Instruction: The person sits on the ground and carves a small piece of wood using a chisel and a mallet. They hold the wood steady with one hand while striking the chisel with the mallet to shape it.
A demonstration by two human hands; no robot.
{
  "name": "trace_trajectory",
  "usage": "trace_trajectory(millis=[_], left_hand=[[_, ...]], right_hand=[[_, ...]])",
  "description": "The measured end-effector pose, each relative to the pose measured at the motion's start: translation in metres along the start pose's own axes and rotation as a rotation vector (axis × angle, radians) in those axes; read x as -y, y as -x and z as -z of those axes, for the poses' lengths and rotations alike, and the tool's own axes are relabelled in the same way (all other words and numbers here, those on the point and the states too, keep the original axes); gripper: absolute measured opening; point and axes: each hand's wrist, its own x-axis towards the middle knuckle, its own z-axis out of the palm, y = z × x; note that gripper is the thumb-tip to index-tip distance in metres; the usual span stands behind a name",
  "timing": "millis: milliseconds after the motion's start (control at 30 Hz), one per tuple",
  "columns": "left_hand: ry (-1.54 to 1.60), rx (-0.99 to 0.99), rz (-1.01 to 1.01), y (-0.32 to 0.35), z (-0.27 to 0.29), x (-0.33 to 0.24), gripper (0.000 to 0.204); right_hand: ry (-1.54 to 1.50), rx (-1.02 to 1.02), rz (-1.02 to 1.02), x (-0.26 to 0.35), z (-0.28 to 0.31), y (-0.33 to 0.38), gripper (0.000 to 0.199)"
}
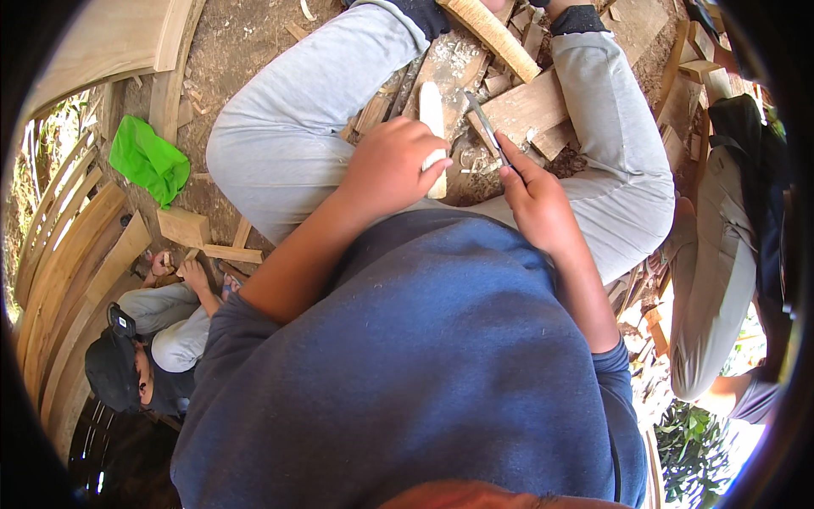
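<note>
I judge the carving step is in hand. My left hand (386,170) is closed around the pale wood piece (432,110), held over my lap; my right hand (534,199) pinches the knife (485,123), blade angled toward it. Next cut calls for a steady, shallow stroke.

Green cloth (150,160) on dirt, scattered wood offcuts (526,106)
</note>
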Motion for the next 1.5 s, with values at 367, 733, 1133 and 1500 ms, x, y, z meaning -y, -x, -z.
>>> trace_trajectory(millis=[367, 733, 1133, 1500], left_hand=[[-0.349, 0.170, -0.212, -0.041, -0.024, 0.000, 0.035], [0.029, 0.044, 0.618, -0.022, -0.021, 0.010, 0.076], [0.108, 0.038, 0.542, -0.006, -0.028, 0.011, 0.107], [0.221, 0.059, 0.495, 0.000, -0.031, 0.011, 0.110]], right_hand=[[0.092, -0.110, 0.073, 0.018, 0.006, -0.011, 0.045], [0.111, -0.070, 0.209, -0.005, -0.023, -0.016, 0.051], [0.212, 0.062, 0.146, -0.007, -0.018, 0.005, 0.051], [0.339, 0.038, 0.115, -0.010, -0.024, 0.017, 0.051]])
